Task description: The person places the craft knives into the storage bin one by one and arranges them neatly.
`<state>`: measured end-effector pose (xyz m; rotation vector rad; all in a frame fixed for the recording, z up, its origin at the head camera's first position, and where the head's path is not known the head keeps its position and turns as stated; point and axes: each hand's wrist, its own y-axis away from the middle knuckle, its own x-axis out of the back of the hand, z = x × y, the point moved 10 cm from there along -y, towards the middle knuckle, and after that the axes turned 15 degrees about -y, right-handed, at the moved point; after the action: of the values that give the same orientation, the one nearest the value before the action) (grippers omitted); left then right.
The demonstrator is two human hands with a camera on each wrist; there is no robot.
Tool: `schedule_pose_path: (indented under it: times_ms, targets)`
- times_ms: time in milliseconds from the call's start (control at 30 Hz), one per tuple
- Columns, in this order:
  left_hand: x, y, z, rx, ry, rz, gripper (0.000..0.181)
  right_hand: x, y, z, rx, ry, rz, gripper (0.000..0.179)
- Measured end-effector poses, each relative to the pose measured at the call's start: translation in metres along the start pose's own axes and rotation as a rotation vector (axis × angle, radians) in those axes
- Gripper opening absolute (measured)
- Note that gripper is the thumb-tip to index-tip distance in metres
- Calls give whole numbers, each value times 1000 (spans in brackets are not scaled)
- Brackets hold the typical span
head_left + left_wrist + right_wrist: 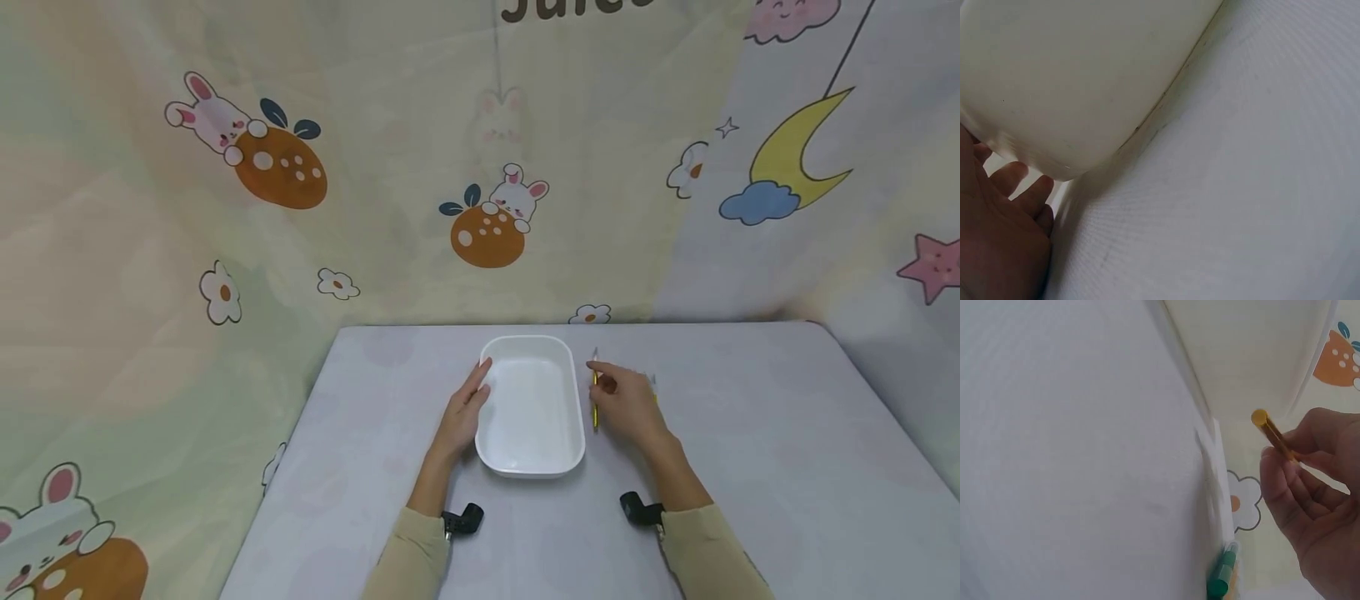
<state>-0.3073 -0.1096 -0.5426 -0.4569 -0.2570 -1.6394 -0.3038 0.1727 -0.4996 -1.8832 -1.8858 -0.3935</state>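
Note:
A white rectangular tray (529, 408) with rounded corners lies on the table. At its left side is my left hand (459, 421), gripping the wall with fingertips over the rim; in the left wrist view, other fingers (1034, 195) lie against the tray's outer side. My right hand (628, 404), just right of the tray, pinches a thin yellow stick (596, 415), pencil-like with a pale pointed tip. The right wrist view shows the stick's round yellow end (1260, 417) between thumb and fingers. Its exact kind is unclear.
Beyond the right hand lies a partly hidden yellow item with a greyish tip (654, 385). A green, pen-like item (1222, 575) shows low in the right wrist view. The pale table (780, 433) ends at a patterned cloth backdrop (390, 208).

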Motion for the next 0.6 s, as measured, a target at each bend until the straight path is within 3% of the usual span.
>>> schedule_pose_path:
  times_ms: [333, 600]
  targets:
    - [-1, 0, -1, 22, 16, -2, 45, 7, -2, -4, 45, -122, 30, 47]
    - [-1, -1, -2, 20, 9, -3, 45, 10, -2, -24, 144, -210, 72, 43]
